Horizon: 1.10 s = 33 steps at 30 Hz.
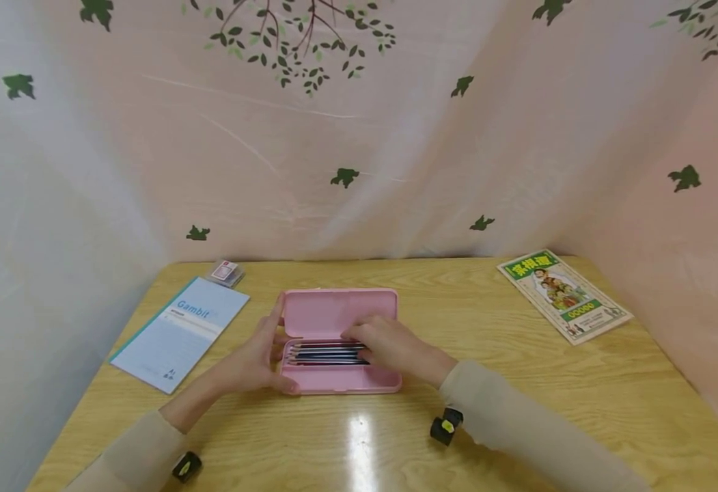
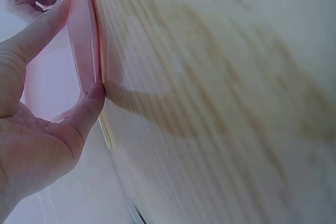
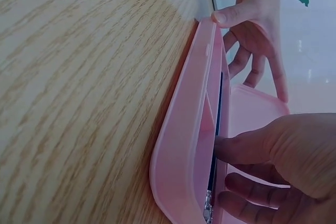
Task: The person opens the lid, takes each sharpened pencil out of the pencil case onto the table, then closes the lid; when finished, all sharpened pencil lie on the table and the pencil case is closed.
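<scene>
A pink pencil case (image 1: 330, 380) lies on the table with its lid (image 1: 318, 313) folded back. Several dark pencils (image 1: 328, 354) lie side by side inside, sharpened tips to the left. My left hand (image 1: 249, 362) holds the case's left end, thumb at the front corner and forefinger up at the lid. Reaching in from the right, my right hand (image 1: 392, 347) has its thumb and curled fingers around the right ends of the pencils, which it covers in the head view. A dark pencil (image 3: 219, 100) shows against the thumb in the right wrist view.
To the left lies a blue-white notebook (image 1: 180, 335), with a small clear box holding cards (image 1: 226, 273) behind it. A green and cream illustrated booklet (image 1: 564, 297) lies at the back right. A patterned cloth (image 1: 395, 205) hangs behind the wooden table (image 1: 457, 301).
</scene>
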Each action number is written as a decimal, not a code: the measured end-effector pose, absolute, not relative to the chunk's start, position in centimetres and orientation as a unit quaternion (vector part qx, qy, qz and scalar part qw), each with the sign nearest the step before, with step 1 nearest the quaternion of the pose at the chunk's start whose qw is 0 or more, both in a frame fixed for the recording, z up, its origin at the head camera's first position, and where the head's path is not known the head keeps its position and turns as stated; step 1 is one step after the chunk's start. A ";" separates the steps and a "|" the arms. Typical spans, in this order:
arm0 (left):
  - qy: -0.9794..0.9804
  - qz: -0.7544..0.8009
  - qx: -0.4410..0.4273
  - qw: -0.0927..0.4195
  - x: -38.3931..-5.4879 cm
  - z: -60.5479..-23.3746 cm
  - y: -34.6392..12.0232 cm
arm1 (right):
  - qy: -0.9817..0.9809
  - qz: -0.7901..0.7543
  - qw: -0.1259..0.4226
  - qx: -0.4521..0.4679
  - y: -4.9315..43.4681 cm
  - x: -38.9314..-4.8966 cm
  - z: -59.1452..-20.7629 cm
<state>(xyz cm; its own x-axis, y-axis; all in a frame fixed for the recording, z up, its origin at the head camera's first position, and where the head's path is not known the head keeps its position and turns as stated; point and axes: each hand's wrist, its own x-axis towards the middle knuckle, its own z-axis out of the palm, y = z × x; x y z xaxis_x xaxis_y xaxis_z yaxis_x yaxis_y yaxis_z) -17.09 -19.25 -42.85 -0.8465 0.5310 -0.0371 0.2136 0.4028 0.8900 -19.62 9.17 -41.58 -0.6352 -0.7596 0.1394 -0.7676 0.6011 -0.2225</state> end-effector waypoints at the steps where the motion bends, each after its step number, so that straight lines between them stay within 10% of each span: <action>1: 0.823 0.497 0.226 0.159 -17.1 -42.9 -19.3 | -0.896 0.131 0.013 0.425 9.2 -19.6 -41.5; 33: 0.828 0.486 0.236 0.147 -17.2 -43.0 -19.4 | -0.891 0.117 0.018 0.437 9.3 -19.0 -42.5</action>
